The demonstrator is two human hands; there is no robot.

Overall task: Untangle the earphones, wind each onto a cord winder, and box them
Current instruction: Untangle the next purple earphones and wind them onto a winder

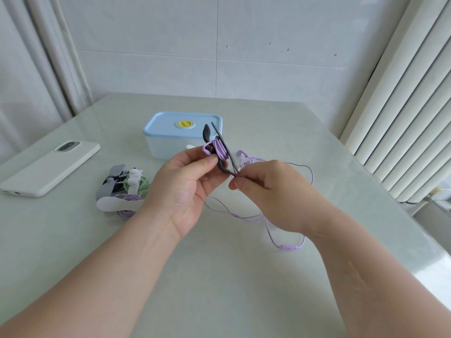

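Note:
My left hand (188, 181) grips a black cord winder (218, 145) held above the table, with several turns of purple earphone cord (220, 149) wound round its middle. My right hand (266, 186) pinches the loose purple cord right beside the winder's lower tip. The rest of that purple cord (246, 217) trails in loops over the table, with its inline remote (288, 247) at the right and the earbuds (241, 153) behind my right hand. A blue-lidded storage box (181, 135) stands shut behind the winder.
Left of my left hand lies a cluster of wound winders (123, 191): white and grey ones with green and purple cords. A white phone (48, 170) lies face down at the far left. A radiator (402, 106) stands along the table's right side.

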